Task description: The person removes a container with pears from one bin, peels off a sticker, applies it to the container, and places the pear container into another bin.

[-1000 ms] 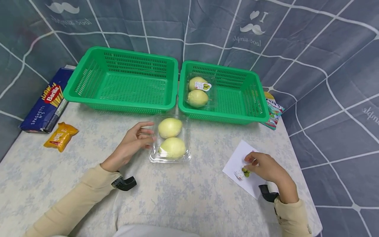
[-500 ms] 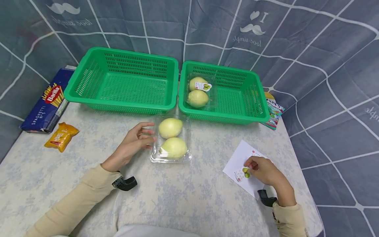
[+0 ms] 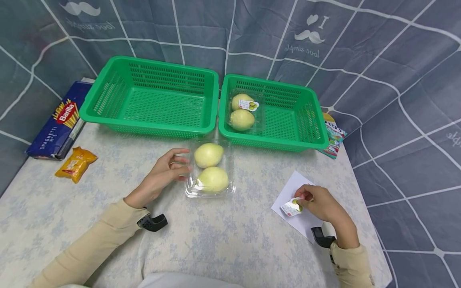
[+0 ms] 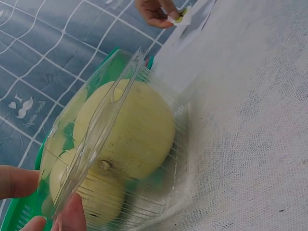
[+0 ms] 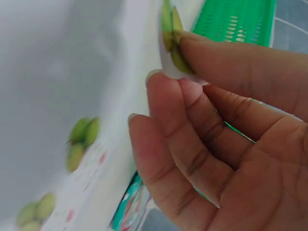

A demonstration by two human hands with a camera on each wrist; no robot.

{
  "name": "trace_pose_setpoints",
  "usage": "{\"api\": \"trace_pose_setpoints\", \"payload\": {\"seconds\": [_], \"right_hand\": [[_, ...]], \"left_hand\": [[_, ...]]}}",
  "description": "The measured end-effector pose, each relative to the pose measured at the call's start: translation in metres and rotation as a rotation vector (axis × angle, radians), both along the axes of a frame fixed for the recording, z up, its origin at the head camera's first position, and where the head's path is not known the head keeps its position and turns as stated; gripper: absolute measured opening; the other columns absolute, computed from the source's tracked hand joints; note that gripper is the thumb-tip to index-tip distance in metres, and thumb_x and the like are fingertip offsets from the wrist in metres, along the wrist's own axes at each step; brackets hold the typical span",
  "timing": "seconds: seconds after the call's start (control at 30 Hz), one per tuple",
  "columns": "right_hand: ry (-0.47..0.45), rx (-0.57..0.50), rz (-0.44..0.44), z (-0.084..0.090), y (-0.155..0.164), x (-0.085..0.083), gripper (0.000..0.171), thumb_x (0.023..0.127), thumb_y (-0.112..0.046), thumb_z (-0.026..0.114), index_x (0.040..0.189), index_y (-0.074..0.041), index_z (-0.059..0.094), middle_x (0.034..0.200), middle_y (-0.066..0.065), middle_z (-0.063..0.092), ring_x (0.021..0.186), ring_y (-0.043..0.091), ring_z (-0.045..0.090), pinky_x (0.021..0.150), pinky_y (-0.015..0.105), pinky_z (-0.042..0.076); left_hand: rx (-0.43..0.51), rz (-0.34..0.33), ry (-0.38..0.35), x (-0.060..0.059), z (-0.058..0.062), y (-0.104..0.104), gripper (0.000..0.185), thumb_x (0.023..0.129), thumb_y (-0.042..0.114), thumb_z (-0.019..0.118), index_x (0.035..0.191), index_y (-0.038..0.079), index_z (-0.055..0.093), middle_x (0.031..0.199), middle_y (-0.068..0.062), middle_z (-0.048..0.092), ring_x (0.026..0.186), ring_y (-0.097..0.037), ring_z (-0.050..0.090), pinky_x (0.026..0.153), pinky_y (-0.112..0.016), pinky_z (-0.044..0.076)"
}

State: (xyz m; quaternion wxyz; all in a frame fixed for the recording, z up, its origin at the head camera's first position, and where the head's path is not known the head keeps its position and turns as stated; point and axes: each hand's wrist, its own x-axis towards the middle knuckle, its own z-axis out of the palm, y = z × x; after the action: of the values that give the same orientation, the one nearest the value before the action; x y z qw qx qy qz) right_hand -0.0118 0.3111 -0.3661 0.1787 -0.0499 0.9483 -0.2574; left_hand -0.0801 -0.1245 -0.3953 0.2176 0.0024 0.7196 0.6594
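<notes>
My right hand [image 3: 317,202] pinches a white sticker label [image 3: 292,207] with green fruit printed on it, between thumb and fingertip. The label lifts over a white backing sheet [image 3: 288,190] on the table; the right wrist view shows more fruit labels [image 5: 83,139] there. My left hand [image 3: 160,174] rests against the left side of a clear plastic fruit box [image 3: 230,168], fingers loosely bent. Inside the box lie two pale yellow fruits [image 3: 212,179]. In the left wrist view, fingertips [image 4: 73,211] stand right at the box's rim.
Two green baskets [image 3: 147,130] stand at the back. The right one holds a similar fruit box with a label [image 3: 248,105] on it. A Barilla spaghetti box [image 3: 59,122] and an orange packet [image 3: 76,165] lie at left. A colourful snack bag [image 3: 333,138] is behind the right basket.
My right hand has taken hold of a label and raised it from the sheet, tilting it. My left hand and the fruit box have kept their places.
</notes>
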Motion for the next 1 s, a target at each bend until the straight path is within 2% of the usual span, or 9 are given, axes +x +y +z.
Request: {"api": "trace_pose_setpoints", "payload": {"seconds": [0.37,0.53,0.6,0.67,0.73,0.83,1.0], "right_hand": [[0.072,-0.079,-0.041,0.016,-0.036,-0.026,0.004,0.093,-0.011,0.07,0.094,-0.007,0.072,0.087,0.005,0.067,0.078,0.015,0.06,0.064,0.026,0.047],[0.115,-0.151,-0.074,0.021,-0.056,-0.036,0.008,0.092,-0.014,0.072,0.096,-0.008,0.072,0.086,0.006,0.067,0.07,0.015,0.058,0.061,0.025,0.045],[0.129,-0.181,-0.088,0.022,-0.066,-0.039,0.009,0.092,-0.015,0.073,0.097,-0.008,0.073,0.086,0.007,0.068,0.066,0.014,0.057,0.06,0.025,0.044],[0.147,-0.213,-0.092,0.022,-0.076,-0.042,0.009,0.091,-0.016,0.074,0.096,-0.008,0.073,0.085,0.007,0.068,0.065,0.013,0.057,0.058,0.024,0.043],[0.156,-0.254,-0.095,0.02,-0.088,-0.045,0.009,0.091,-0.016,0.075,0.095,-0.009,0.073,0.084,0.008,0.068,0.065,0.015,0.057,0.058,0.024,0.043],[0.173,-0.311,-0.085,0.018,-0.105,-0.048,0.008,0.091,-0.016,0.075,0.094,-0.009,0.073,0.084,0.009,0.069,0.066,0.018,0.061,0.057,0.025,0.044],[0.179,-0.405,-0.059,0.017,-0.132,-0.05,0.007,0.091,-0.016,0.075,0.094,-0.011,0.074,0.089,0.009,0.069,0.07,0.022,0.067,0.06,0.026,0.048]], "left_hand": [[0.002,-0.01,0.02,0.003,0.0,0.0,0.066,0.095,0.01,0.066,0.152,0.004,0.033,0.128,-0.018,0.046,0.095,-0.009,0.059,0.081,-0.03,0.061],[-0.158,0.008,0.148,0.004,0.002,-0.001,0.063,0.095,0.013,0.067,0.151,0.011,0.038,0.129,-0.021,0.048,0.102,-0.019,0.055,0.08,-0.03,0.054],[-0.215,0.026,0.207,0.004,0.003,0.0,0.06,0.095,0.013,0.067,0.149,0.012,0.042,0.123,-0.019,0.052,0.1,-0.021,0.054,0.077,-0.027,0.05],[-0.227,0.036,0.252,0.005,0.005,0.003,0.056,0.095,0.01,0.066,0.146,0.011,0.046,0.116,-0.018,0.055,0.095,-0.018,0.054,0.072,-0.023,0.047],[-0.212,0.021,0.289,0.008,0.008,0.007,0.053,0.094,0.007,0.065,0.144,0.009,0.049,0.109,-0.015,0.059,0.09,-0.013,0.055,0.069,-0.021,0.047],[-0.17,-0.038,0.333,0.012,0.011,0.014,0.047,0.093,0.004,0.064,0.139,0.007,0.054,0.1,-0.012,0.063,0.082,-0.009,0.059,0.066,-0.019,0.047],[-0.12,-0.136,0.372,0.018,0.015,0.026,0.041,0.096,0.011,0.066,0.135,0.004,0.056,0.095,-0.012,0.067,0.076,-0.02,0.065,0.062,-0.022,0.05]]}}
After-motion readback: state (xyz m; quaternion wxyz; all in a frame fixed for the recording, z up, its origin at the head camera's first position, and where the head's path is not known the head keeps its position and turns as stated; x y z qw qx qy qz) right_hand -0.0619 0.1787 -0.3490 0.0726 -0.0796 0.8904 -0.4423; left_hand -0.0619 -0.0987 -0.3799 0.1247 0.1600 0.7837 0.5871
